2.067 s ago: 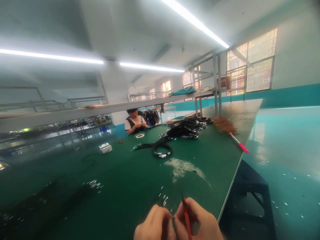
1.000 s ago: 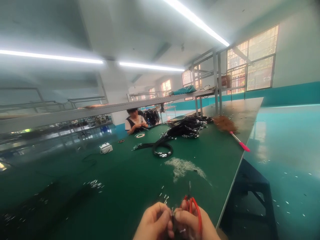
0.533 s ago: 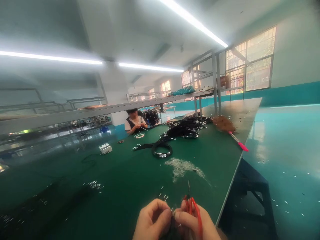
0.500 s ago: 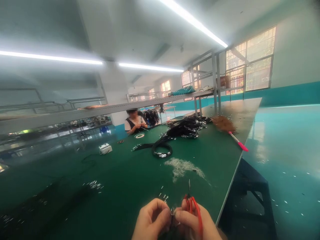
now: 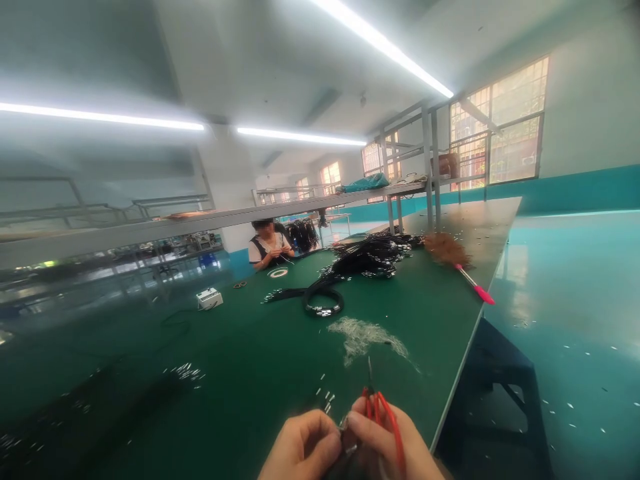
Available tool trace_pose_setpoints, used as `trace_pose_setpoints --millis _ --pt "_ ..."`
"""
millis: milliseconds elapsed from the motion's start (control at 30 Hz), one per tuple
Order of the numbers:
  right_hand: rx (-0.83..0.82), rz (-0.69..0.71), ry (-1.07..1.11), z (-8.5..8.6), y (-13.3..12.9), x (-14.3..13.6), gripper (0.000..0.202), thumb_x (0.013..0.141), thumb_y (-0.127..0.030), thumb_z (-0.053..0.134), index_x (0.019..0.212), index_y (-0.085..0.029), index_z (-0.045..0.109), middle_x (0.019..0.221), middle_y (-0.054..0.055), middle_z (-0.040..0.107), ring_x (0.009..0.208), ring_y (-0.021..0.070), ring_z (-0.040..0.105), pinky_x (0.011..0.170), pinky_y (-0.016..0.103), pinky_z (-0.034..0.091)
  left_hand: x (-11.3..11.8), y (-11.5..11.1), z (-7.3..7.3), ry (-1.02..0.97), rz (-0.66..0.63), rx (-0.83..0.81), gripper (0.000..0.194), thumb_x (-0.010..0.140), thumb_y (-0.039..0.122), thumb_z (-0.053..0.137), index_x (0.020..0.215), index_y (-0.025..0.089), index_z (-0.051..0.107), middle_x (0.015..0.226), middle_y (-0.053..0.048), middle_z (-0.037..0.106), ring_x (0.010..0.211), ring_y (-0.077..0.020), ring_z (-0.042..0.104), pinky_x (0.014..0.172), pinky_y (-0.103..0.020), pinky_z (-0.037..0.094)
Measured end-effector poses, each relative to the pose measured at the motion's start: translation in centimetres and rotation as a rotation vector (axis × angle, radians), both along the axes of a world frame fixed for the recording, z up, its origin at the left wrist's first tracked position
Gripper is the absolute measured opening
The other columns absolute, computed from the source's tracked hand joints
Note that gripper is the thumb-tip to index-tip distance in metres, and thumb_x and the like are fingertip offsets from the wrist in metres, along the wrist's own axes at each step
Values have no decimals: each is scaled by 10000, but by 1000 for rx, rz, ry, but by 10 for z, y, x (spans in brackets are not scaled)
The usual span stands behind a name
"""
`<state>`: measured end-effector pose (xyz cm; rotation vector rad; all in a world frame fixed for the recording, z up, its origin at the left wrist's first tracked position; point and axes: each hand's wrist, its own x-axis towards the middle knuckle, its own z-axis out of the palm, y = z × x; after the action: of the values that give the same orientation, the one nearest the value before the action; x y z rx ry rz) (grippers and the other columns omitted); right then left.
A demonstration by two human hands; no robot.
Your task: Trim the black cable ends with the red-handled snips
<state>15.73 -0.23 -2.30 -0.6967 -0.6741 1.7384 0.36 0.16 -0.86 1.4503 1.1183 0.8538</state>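
At the bottom centre, my left hand [image 5: 306, 443] pinches a small dark cord piece with a shiny end. My right hand [image 5: 387, 437] holds red-handled scissors [image 5: 393, 420], blades pointing away, while its thumb and forefinger touch the same small piece. The fingertips of both hands nearly meet, and the piece is partly hidden between them. Several cord ends with silvery tips [image 5: 327, 400] lie just beyond my left hand. Farther off on the green table are a tangle of clear thin strands [image 5: 363, 337] and a coiled black cord bundle [image 5: 324, 303].
A large heap of black cords [image 5: 373, 257] lies farther back, beside a brown duster with a pink handle [image 5: 483, 293]. A white box [image 5: 209, 299] stands left of centre. Dark cords [image 5: 90, 400] lie at left. Across the table sits a person [image 5: 270, 248]. A dark stool [image 5: 495, 380] stands at right.
The scissors and the fingertips of my right hand have shifted slightly left. Both hands stay close together on the small piece.
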Motion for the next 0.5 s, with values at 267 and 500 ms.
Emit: trace_pose_setpoints --millis 267,500 --pt "184 -136 -437 16 5 12 158 581 -232 729 677 -178 616 595 -30 603 576 128 523 582 249 389 1 -3 8 56 -21 -41 554 627 676 634 716 134 560 622 37 440 572 -109 346 541 -225 262" --pt "222 36 -302 27 -3 16 221 548 -282 764 677 -180 617 653 -18 622 677 150 547 669 265 406 2 -4 10 101 -53 12 461 724 607 584 728 150 522 659 25 456 612 -128 366 567 -242 281"
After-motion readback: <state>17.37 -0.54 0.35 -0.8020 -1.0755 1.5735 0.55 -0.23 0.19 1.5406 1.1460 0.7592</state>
